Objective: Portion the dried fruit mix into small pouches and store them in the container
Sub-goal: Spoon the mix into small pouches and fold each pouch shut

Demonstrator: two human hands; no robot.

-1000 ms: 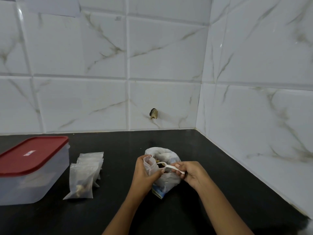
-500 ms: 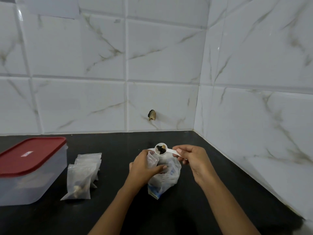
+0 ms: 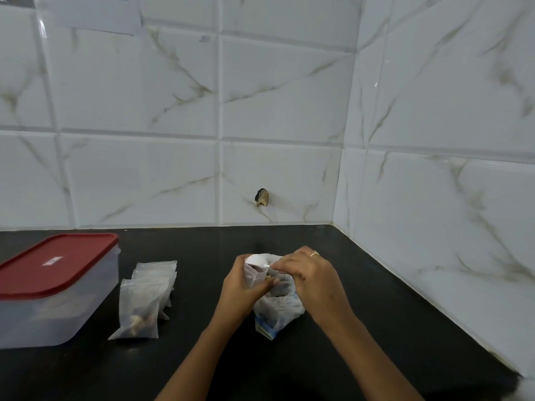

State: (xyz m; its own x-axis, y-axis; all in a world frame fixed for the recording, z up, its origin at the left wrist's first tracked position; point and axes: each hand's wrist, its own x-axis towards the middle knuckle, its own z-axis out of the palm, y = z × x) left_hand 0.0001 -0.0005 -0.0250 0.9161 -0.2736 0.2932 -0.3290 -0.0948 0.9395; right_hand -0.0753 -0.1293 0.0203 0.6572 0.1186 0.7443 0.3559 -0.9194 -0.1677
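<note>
Portioning is midway: one pouch is being filled, a few are done, and storing is left.
Just beside the red-lidded container (image 3: 58, 316), to its right, a small stack of filled pouches (image 3: 147, 296) lies on the black counter (image 3: 202, 357). The lid is on, and I cannot tell what is inside. Farther right of the container, well apart from it, the left hand (image 3: 241, 289) grips an open pouch (image 3: 254, 274) over the fruit mix bag (image 3: 279, 312), while the right hand (image 3: 308, 277) pinches a white spoon (image 3: 256, 259) tipped at the pouch's mouth.
</note>
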